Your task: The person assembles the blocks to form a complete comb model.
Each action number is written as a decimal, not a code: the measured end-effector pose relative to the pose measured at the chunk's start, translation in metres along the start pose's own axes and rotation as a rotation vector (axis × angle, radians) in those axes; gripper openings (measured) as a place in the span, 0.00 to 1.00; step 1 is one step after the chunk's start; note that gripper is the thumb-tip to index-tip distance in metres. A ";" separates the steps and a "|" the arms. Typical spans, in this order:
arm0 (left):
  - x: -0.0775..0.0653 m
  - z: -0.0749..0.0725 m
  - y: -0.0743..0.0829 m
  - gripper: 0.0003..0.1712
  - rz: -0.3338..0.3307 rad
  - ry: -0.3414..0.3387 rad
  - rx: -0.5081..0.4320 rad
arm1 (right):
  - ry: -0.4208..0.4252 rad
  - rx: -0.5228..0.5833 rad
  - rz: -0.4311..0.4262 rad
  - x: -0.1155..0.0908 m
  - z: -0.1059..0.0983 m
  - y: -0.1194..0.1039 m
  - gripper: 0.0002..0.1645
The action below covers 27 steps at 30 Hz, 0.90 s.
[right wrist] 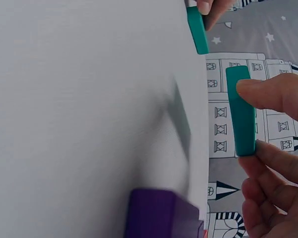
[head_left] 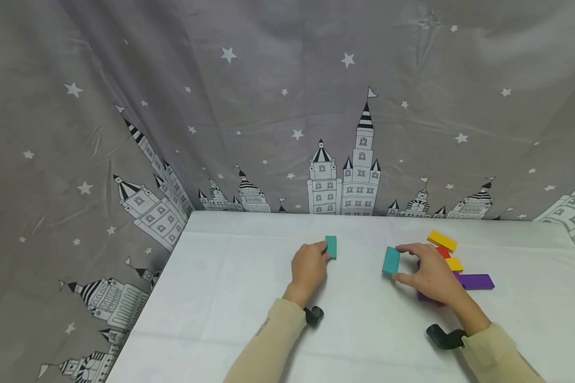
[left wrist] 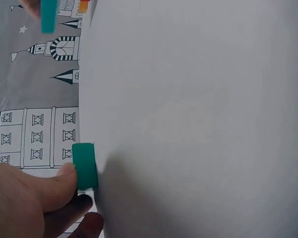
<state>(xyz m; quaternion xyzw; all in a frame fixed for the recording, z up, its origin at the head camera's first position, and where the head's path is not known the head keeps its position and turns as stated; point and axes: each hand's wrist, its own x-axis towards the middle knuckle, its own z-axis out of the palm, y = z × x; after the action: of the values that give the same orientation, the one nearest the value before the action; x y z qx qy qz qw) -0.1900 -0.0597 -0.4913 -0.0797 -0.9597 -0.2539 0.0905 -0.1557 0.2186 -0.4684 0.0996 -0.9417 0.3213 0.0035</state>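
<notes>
My left hand (head_left: 309, 266) holds a teal block (head_left: 331, 247) at its left side, thumb and fingers at its edges, on the white table's far middle. In the left wrist view the thumb presses against this teal block (left wrist: 85, 166). To the right, my right hand (head_left: 431, 274) pinches a second teal block (head_left: 391, 260) between thumb and fingertips. The right wrist view shows this block (right wrist: 242, 111) raised off the table, with its shadow on the white surface. Behind and under the right hand lies a group of coloured blocks, partly hidden by it.
Around the right hand lie yellow blocks (head_left: 442, 240), a red block (head_left: 443, 252) and purple blocks (head_left: 476, 282). The white table (head_left: 211, 298) ends at a grey curtain (head_left: 268, 106) printed with castles and stars. Each wrist wears a black camera mount (head_left: 445, 337).
</notes>
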 end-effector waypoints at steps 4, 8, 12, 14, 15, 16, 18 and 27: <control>-0.002 0.003 0.001 0.20 -0.011 0.025 -0.025 | 0.013 0.011 -0.015 0.009 0.001 -0.004 0.37; -0.004 0.001 0.003 0.20 -0.002 0.036 -0.021 | 0.035 0.035 -0.060 0.018 0.004 -0.007 0.35; -0.005 -0.001 0.003 0.19 0.011 0.038 -0.003 | 0.061 0.058 -0.087 0.030 0.009 -0.010 0.35; -0.004 0.000 0.002 0.19 0.013 0.037 0.006 | 0.070 0.073 -0.093 0.036 0.012 -0.011 0.34; -0.004 0.000 0.003 0.19 0.012 0.037 0.011 | 0.071 0.081 -0.095 0.039 0.013 -0.013 0.35; -0.004 0.000 0.003 0.18 0.011 0.034 0.018 | 0.073 0.087 -0.096 0.042 0.015 -0.014 0.35; -0.003 0.000 0.003 0.18 0.008 0.026 0.032 | 0.081 0.097 -0.106 0.048 0.018 -0.016 0.35; -0.001 0.000 0.003 0.18 -0.020 -0.011 0.058 | 0.095 0.138 -0.120 0.069 0.030 -0.028 0.35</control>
<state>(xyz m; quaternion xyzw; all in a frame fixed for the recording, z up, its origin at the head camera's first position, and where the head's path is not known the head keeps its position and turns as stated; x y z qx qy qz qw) -0.1889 -0.0569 -0.4904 -0.0688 -0.9678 -0.2266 0.0851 -0.2169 0.1663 -0.4703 0.1405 -0.9085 0.3889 0.0605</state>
